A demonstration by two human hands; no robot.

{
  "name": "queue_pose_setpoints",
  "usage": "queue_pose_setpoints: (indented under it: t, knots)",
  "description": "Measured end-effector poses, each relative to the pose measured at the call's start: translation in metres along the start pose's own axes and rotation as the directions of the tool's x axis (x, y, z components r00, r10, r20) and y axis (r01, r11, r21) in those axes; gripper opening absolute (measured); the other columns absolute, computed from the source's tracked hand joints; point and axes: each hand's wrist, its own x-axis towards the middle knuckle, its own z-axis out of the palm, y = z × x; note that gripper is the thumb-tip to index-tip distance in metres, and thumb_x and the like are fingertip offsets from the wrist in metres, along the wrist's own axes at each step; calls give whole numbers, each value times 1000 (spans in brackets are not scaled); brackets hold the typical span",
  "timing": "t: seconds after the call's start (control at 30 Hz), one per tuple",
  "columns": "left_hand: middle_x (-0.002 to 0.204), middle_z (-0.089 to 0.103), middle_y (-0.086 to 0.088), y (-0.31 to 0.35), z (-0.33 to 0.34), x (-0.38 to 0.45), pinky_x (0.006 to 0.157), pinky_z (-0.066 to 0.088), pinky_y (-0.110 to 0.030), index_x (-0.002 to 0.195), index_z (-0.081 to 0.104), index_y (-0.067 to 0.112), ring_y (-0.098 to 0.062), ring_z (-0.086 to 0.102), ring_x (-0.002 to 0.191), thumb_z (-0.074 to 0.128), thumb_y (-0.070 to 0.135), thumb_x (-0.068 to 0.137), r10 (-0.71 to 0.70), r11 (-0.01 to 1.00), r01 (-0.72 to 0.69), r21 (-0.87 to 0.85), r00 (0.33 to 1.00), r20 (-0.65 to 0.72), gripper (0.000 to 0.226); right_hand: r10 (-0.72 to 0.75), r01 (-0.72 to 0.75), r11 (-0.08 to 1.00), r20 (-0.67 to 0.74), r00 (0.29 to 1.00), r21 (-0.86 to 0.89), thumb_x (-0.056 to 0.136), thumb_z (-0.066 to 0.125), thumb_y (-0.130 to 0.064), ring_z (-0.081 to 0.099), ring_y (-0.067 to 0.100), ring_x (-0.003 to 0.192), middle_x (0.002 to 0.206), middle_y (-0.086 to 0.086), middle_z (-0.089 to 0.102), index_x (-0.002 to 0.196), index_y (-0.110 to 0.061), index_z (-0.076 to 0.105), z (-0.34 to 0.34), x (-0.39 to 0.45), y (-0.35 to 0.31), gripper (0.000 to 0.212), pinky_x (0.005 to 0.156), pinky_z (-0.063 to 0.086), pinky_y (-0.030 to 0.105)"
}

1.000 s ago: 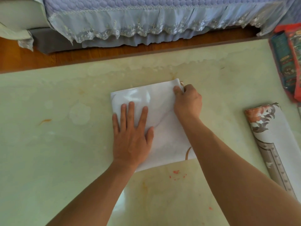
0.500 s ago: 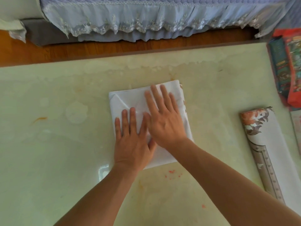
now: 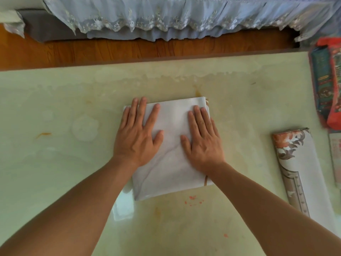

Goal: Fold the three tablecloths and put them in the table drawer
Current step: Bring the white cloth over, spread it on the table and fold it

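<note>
A white tablecloth [image 3: 171, 159], folded into a thick rectangle, lies in the middle of the pale green table [image 3: 55, 172]. My left hand [image 3: 137, 134] presses flat on its left edge, fingers straight and spread. My right hand [image 3: 203, 139] presses flat on its right side, fingers straight and together. Both palms face down. A second folded tablecloth [image 3: 302, 172], white with a brown and orange floral border, lies at the right side of the table. I see no third tablecloth and no drawer.
Red and green packets [image 3: 328, 85] lie at the table's far right corner. Beyond the far table edge runs a wooden floor [image 3: 129, 50] and a sofa with a blue lace-trimmed cover [image 3: 166, 15]. Small red specks [image 3: 193, 200] mark the table near the cloth.
My right hand let go of the cloth's far right corner, flattened on the cloth, then slid right. My left hand slid to the left edge. Both hands now lie apart.
</note>
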Motion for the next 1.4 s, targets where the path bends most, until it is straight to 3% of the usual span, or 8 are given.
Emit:
queue_pose_setpoints:
  t: [0.17,0.3,0.53,0.7,0.93,1.17,1.3,1.4]
  knots:
    - [168,8,-23,3,-1,-2,126,8,-52,163,14,19,-38,6,156,37,55,97,-12,999,10,43,999,51,79,28,-14,980,73,997,-198,102,32,-45,-10,25,155,169,11,0,160,-7,13,-21,2,-16,72,124,-8,49]
    - [168,8,-22,2,-3,1,126,9,-52,164,11,19,-38,7,156,28,59,98,-11,997,5,74,998,68,78,-194,196,968,27,981,-158,104,30,-51,-4,30,155,167,13,1,160,-9,14,-31,25,-26,72,125,5,51]
    - [167,13,-24,7,-12,2,125,11,-56,162,22,13,-42,12,155,38,52,100,-20,999,19,32,999,38,75,-142,152,981,83,986,-120,100,34,-60,-5,25,156,169,8,1,162,-17,11,-6,32,-11,79,126,5,45]
    - [168,18,-15,45,-7,-74,121,18,-60,160,29,14,-36,8,157,42,51,99,141,986,-133,-98,987,82,73,-149,157,978,67,987,-136,100,33,-59,-3,25,156,169,8,2,162,-17,11,-8,34,-12,79,126,5,45]
    - [169,12,-15,49,4,-80,123,14,-58,162,22,17,-34,4,157,41,53,98,123,992,-120,-33,986,116,76,-169,184,974,115,979,-133,102,31,-57,-7,30,155,169,12,-2,162,-15,8,-16,31,-16,76,125,6,49]
    - [167,20,-16,49,-2,-84,123,18,-56,158,34,14,-35,15,156,50,50,95,115,985,-114,-130,993,1,74,-267,287,949,151,952,-130,104,31,-55,0,27,156,169,6,5,161,-15,18,-17,-78,26,71,121,21,55]
    - [147,46,-25,23,-7,-107,114,32,-58,142,55,8,-46,45,133,62,46,88,275,949,-284,-135,958,-80,66,-289,298,951,107,951,-82,101,34,-53,7,27,156,168,6,13,159,-16,24,-5,-70,35,69,122,19,53]
    - [154,41,-25,2,-6,-136,117,30,-59,154,40,9,-45,41,139,57,61,89,457,881,-466,77,883,113,84,-283,292,952,103,954,-90,101,31,-53,5,26,156,168,5,12,160,-17,23,-1,-74,35,70,123,17,52]
